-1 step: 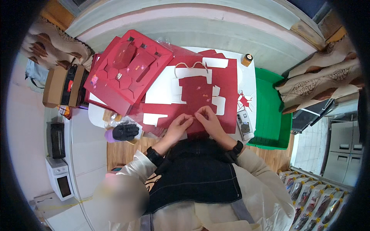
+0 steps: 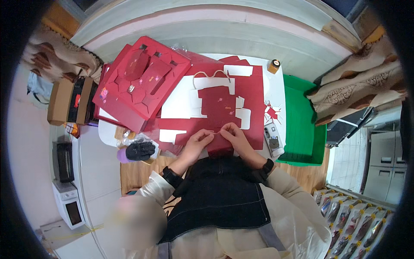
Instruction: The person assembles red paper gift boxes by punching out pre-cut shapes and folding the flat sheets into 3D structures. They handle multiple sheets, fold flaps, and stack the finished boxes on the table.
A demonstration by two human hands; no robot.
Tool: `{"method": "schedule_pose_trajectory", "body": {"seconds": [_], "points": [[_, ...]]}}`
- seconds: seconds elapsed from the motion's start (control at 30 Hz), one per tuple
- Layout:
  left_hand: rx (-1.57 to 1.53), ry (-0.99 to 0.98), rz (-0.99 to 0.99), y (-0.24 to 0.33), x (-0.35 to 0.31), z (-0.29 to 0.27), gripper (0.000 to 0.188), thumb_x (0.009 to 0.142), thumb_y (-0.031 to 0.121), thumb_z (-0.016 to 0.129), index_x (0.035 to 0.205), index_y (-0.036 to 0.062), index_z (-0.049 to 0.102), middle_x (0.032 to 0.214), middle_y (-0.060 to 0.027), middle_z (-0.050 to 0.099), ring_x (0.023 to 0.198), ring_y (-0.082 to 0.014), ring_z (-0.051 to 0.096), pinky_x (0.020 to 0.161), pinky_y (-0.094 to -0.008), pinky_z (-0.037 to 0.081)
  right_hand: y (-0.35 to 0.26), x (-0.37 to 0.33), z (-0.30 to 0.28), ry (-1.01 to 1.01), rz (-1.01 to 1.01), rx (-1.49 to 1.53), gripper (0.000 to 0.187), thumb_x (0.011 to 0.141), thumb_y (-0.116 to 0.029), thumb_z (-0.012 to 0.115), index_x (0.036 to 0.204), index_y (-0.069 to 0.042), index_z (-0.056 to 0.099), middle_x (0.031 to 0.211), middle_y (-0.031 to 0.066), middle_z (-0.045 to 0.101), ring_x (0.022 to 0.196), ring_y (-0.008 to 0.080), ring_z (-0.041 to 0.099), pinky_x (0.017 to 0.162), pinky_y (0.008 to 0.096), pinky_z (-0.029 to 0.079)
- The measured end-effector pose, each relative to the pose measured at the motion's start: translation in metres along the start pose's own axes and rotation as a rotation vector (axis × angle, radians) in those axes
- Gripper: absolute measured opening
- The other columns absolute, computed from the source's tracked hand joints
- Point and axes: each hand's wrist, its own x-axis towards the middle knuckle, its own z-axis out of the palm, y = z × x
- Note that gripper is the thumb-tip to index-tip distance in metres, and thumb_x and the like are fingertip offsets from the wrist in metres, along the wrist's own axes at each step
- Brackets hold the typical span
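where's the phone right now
In the head view, the phone lies on the white table at right, between the red cardboard and the green bin.

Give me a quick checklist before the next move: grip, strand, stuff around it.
1. Left hand pinching the strand: ok, thumb and fingertips together.
2. Right hand pinching the strand: ok, close beside the left hand.
3. Strand free of knots: cannot tell, too thin and partly covered by fingers.
4. Rope apart from both hands: ok, it lies farther up the table.
5. Phone apart from the right hand: ok, it lies to that hand's right.
6. Glove apart from the left hand: ok, it lies to that hand's left.
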Motion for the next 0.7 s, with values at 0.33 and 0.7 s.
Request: {"method": "schedule_pose_trajectory", "body": {"seconds": [0.33,0.7], "points": [[-0.146,-0.066,-0.169,-0.003,0.01,0.004,0.026,0.098,0.017,0.057,0.118,0.0008,0.064,0.103,-0.0049,0.066,0.093,-0.0123,0.06,0.082,-0.0238,0.048,0.012,-0.012,-0.014,-0.072,0.101,0.011,0.014,0.099,-0.022,0.054,0.098,-0.008,0.056,0.087,-0.0026,0.052,0.079,0.0052,0.048,0.069,0.0215,0.041],[-0.182,-0.172,-0.213,0.01,0.007,0.004,0.039,0.102,0.027,0.049,0.124,-0.0031,0.06,0.106,-0.0053,0.066,0.09,-0.0077,0.058,0.081,-0.0214,0.045,0.003,-0.016,-0.022,-0.078,0.074,0.14,0.015,0.1,-0.021,0.052,0.1,-0.007,0.058,0.093,-0.0017,0.055,0.087,0.0055,0.05,0.077,0.0218,0.043]]}}
